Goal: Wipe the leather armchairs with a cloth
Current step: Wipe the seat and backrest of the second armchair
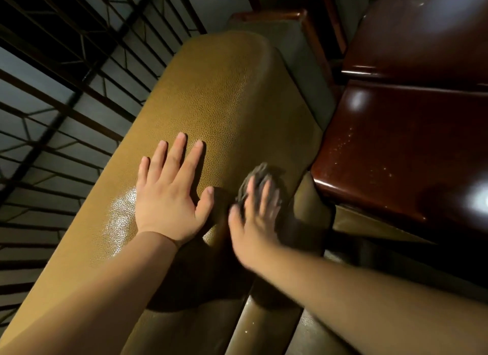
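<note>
Cloth: my dark grey cloth (257, 180) lies bunched on the right edge of the tan leather armchair back (224, 101).
Right hand: my right hand (254, 217) presses it flat under spread, straight fingers; blurred, nothing clenched.
Left hand: my left hand (171, 193) rests palm down on the leather just beside it, fingers splayed, holding nothing.
Right of the chair: a glossy dark red-brown wooden table (412, 148), close alongside.
Left: a dark metal grille (66, 72).
</note>
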A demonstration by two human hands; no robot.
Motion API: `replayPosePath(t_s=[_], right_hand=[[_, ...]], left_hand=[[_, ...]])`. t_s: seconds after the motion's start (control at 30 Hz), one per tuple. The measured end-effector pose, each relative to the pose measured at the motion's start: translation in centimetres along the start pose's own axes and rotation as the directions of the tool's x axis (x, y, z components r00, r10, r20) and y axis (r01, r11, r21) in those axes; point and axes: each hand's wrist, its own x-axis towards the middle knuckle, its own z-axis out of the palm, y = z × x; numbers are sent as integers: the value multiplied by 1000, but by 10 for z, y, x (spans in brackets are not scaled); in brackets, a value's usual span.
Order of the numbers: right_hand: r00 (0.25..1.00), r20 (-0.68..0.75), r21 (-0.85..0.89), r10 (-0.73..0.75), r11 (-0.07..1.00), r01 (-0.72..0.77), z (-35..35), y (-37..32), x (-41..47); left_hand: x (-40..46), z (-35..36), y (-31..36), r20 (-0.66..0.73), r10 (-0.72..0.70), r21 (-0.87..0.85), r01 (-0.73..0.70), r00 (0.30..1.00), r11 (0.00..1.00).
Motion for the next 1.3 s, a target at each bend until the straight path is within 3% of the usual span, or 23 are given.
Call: replayPosePath(t_s=[0.07,0.13,0.23,0.3,0.37,0.4,0.47,0.57,0.67,0.8,0.87,1.0,1.1,1.2,1.27,1.3], right_hand=[[965,-100,93,241,968,-232,-24,10,67],[934,-105,115,342,937,-330,-34,22,100],[990,-48,60,130,990,-127,-13,27,46],[989,142,74,27,997,-38,7,27,-22],[957,285,48,42,997,-58,9,31,-48],[962,262,-2,69,997,-71,8,37,-37],[994,28,-51,103,994,-102,-4,49,15],[966,-132,30,222,975,-220,-40,61,94],[970,-104,25,218,976,-216,-20,68,75],[976,209,34,55,997,-63,20,50,-38],[964,262,9,42,999,-46,17,48,-48],[998,-46,-116,30,993,-36,-3,61,23],[989,-107,-69,107,991,-114,-13,57,47],[996,86,-4,19,1000,-18,2,41,-15],[955,294,-1,-37,999,39,9,28,-61],[943,329,-7,-44,999,49,9,26,-67]], left_hand=[[0,2,2,-9,-7,-1,7,1000,1000],[-1,5,3,-16,-11,-1,11,1000,1000],[-2,6,3,-12,-4,7,4,1000,1000],[-2,5,2,-6,2,22,-2,1000,1000],[-2,4,2,-12,4,27,-4,1000,1000],[-2,3,2,-21,2,27,-2,1000,1000],[-1,3,3,-34,-3,18,4,999,1000],[0,5,4,-43,-7,13,7,999,1000],[-3,7,5,-20,-8,21,9,1000,1000],[-2,5,3,-22,1,34,0,1000,999],[-1,3,2,-29,-1,36,2,1000,999],[0,3,3,-58,-7,19,8,998,1000],[1,7,3,-56,-19,20,20,998,1000],[-6,9,5,-26,-14,29,15,1000,999],[-7,8,4,-28,-11,34,12,1000,999],[-6,6,4,-34,-9,33,10,999,999]])
